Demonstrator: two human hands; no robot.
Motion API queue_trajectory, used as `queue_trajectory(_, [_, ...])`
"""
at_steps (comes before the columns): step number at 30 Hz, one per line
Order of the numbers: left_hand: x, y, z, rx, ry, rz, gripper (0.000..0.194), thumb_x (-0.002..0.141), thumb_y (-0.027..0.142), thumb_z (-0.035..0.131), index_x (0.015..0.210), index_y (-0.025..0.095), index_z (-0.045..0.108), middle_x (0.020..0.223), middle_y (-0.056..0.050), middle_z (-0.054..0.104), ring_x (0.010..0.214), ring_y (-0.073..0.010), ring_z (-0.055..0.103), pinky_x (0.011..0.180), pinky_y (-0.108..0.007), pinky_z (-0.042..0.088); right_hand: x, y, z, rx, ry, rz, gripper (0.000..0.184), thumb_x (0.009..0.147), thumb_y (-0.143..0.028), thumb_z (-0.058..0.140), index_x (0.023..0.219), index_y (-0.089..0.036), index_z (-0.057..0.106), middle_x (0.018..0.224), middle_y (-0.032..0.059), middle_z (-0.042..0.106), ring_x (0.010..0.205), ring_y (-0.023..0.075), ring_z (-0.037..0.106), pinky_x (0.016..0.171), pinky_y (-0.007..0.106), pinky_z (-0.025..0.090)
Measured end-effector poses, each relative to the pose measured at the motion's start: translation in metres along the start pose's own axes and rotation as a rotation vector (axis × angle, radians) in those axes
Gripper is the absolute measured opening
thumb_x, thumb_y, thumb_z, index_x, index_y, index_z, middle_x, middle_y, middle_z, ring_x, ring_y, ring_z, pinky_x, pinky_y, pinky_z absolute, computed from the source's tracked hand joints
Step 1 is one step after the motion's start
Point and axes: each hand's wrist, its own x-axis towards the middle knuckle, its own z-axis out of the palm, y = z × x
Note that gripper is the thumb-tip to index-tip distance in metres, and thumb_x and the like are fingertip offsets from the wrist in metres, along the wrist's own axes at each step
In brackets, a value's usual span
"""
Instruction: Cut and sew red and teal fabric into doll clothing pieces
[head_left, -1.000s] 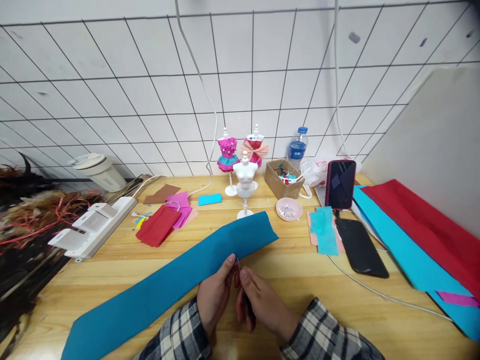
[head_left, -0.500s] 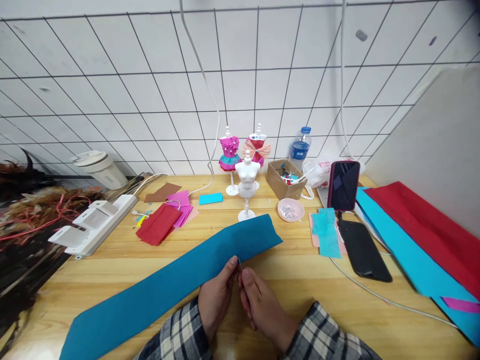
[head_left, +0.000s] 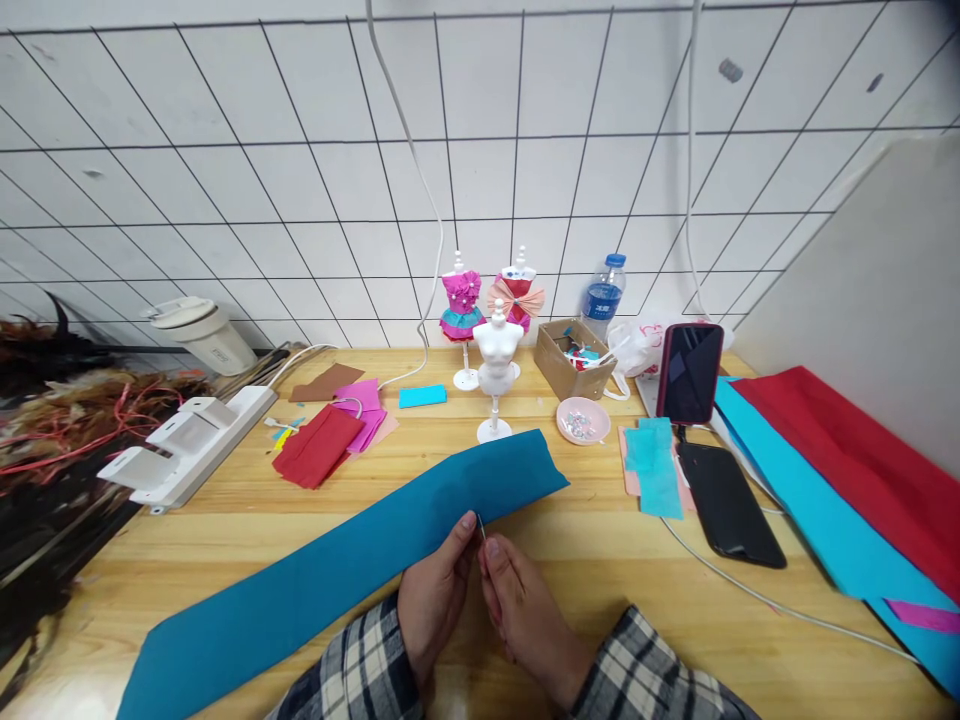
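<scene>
A long strip of teal fabric [head_left: 330, 560] stretches diagonally across the front of the wooden table. My left hand [head_left: 439, 595] pinches its lower edge, thumb on top and fingers underneath. Beside it, my right hand [head_left: 529, 610] is closed around a thin needle [head_left: 481, 527], whose tip meets the fabric edge by my left thumb. Any thread is too fine to make out. Just beyond the strip stands a bare white mini dress form [head_left: 496, 365]. Two dressed forms are behind it, one in a pink and teal dress [head_left: 462, 300], the other with a peach bow [head_left: 516, 300].
A pink dish of beads [head_left: 583, 421], a cardboard box [head_left: 559, 370] and a water bottle [head_left: 602, 295] stand right of the forms. Phones [head_left: 731, 505], a cable and folded fabric [head_left: 847, 450] lie farther right. Red fabric [head_left: 319, 445] and a white power strip [head_left: 195, 445] are left.
The camera view has shifted slightly. Both hands stay at the fabric edge, and a little more of the needle shows between them.
</scene>
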Motion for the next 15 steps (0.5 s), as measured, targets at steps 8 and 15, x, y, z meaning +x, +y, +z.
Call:
queue_trajectory(8, [0.0025,0.0006,-0.0021,-0.074,0.004,-0.020,0.018,0.060,0.018,0.082,0.071,0.015,0.069,0.073,-0.001,0.071,0.068,-0.0119,0.064,0.071,-0.024,0.054,0.0015,0.0081,-0.0008,0.049,-0.007,-0.031,0.046,0.088,-0.064,0.036,0.074,-0.021,0.038,0.055,-0.0083,0.030,0.044,0.0058,0.024,0.040,0.021,0.017])
queue_trajectory(15, [0.0068,0.0029,-0.0044,-0.109,0.016,-0.036,0.014,0.060,0.009,0.078,0.065,0.013,0.066,0.068,-0.003,0.071,0.061,-0.0127,0.065,0.067,-0.024,0.056,0.0012,0.0070,-0.0009,0.047,-0.002,-0.068,0.045,0.089,-0.062,0.035,0.072,-0.020,0.037,0.056,-0.0080,0.032,0.045,0.0054,0.024,0.039,0.019,0.018])
